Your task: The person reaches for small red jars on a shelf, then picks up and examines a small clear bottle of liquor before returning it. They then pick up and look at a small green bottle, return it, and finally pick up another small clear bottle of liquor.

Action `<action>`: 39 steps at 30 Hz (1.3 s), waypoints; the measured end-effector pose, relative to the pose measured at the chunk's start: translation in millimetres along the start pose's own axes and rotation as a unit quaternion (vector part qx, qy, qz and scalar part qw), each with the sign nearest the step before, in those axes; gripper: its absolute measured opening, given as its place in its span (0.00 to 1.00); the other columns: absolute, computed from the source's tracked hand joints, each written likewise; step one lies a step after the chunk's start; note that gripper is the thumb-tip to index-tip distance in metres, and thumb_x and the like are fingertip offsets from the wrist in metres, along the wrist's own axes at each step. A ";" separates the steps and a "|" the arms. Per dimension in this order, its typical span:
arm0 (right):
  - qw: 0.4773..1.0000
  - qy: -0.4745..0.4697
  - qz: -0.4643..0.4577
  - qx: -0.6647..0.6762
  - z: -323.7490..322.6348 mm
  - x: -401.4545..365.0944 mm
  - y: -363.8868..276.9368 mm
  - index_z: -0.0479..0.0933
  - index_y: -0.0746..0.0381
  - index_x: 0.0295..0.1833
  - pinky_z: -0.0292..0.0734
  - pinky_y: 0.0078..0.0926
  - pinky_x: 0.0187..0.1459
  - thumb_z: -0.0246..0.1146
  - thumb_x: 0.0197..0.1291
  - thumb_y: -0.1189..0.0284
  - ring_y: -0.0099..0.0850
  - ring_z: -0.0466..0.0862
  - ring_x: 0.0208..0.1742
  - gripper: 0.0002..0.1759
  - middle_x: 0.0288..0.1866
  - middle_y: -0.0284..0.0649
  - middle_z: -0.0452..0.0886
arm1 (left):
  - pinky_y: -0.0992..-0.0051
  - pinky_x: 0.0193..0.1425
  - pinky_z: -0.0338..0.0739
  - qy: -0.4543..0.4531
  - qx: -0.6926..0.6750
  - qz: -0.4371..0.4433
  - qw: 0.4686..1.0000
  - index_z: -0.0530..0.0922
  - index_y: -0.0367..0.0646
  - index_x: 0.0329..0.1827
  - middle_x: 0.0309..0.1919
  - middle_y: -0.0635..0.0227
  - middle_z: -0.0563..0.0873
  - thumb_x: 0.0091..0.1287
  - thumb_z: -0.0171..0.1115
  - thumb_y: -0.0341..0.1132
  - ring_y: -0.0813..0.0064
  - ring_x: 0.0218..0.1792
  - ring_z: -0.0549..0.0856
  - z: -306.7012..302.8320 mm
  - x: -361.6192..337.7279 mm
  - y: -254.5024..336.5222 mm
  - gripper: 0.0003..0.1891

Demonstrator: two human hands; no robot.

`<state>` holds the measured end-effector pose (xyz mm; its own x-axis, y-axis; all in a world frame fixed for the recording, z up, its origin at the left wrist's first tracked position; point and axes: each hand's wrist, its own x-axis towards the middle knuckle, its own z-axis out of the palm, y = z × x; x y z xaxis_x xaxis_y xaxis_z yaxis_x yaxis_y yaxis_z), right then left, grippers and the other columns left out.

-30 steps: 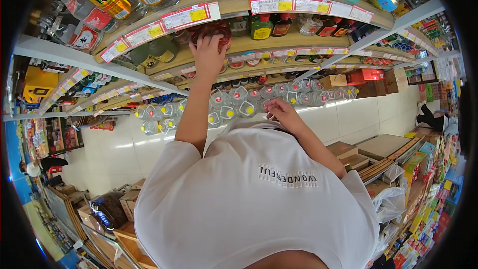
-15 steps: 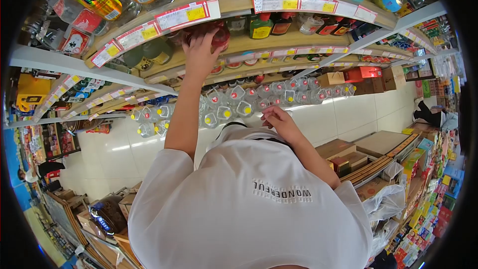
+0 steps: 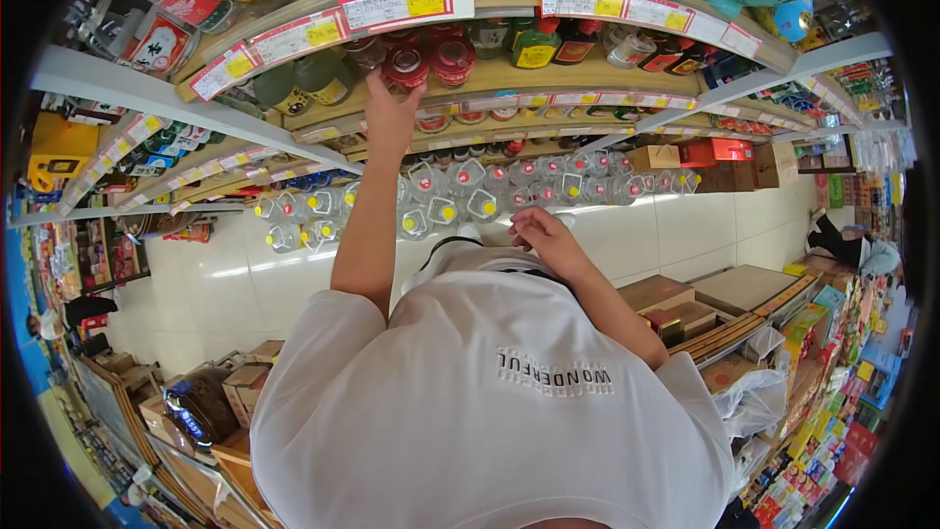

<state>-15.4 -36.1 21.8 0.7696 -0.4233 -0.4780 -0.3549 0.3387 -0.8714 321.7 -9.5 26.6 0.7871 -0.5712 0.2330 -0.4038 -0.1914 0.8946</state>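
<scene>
My left hand (image 3: 393, 116) reaches up to a wooden shelf, its thumb and fingers on either side of a red-topped jar (image 3: 405, 67) at the front edge. Another red-topped jar (image 3: 453, 61) stands just to the right, with more red tops behind. On the left are greenish bottles (image 3: 323, 78); on the right, a green bottle with a yellow label (image 3: 536, 43). In front of my waist, my right hand (image 3: 544, 237) hangs in the air with its fingers loosely curled, and I see nothing in it.
Price labels (image 3: 406, 5) line the upper shelf edge, just above my left hand. Large clear plastic jugs (image 3: 431, 216) stand on the floor below the shelves. Cardboard boxes (image 3: 744, 284) are stacked to my right. Another person (image 3: 852, 248) is at the far right.
My left hand has come down and forward to the shelf's front edge, and the red-topped jars now show past its fingers. The view has shifted slightly; my right hand stays about the same.
</scene>
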 end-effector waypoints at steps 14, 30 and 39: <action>1.000 -0.007 -0.019 0.016 1.2 8.3 -7.3 0.75 0.63 0.54 0.79 0.26 0.45 0.58 0.69 0.73 0.27 0.83 0.43 0.11 0.46 0.39 0.82 | 0.66 0.55 0.81 -0.070 -0.068 0.042 0.994 0.62 0.39 0.71 0.56 0.53 0.84 0.64 0.66 0.21 0.61 0.55 0.86 -3.8 13.2 -41.2 0.34; 1.000 -0.022 0.002 0.020 -6.1 6.9 0.6 0.75 0.61 0.55 0.78 0.26 0.42 0.59 0.71 0.68 0.27 0.84 0.43 0.12 0.46 0.37 0.83 | 0.56 0.57 0.76 -0.081 0.029 0.045 0.995 0.60 0.37 0.69 0.55 0.45 0.83 0.59 0.74 0.31 0.45 0.57 0.81 -8.6 16.1 -30.7 0.38; 0.999 -0.026 0.013 0.022 -14.5 6.7 -0.5 0.74 0.61 0.55 0.78 0.25 0.41 0.58 0.70 0.70 0.26 0.84 0.42 0.12 0.47 0.38 0.83 | 0.52 0.55 0.74 -0.076 0.065 0.053 0.994 0.60 0.37 0.68 0.53 0.40 0.82 0.60 0.74 0.33 0.36 0.55 0.79 -6.1 17.0 -38.1 0.37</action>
<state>-17.8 -51.2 17.4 0.7874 -0.3696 -0.4933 -0.3530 0.3856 -0.8525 353.3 -7.0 -1.1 0.6615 -0.7053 0.2549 -0.5451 -0.2187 0.8094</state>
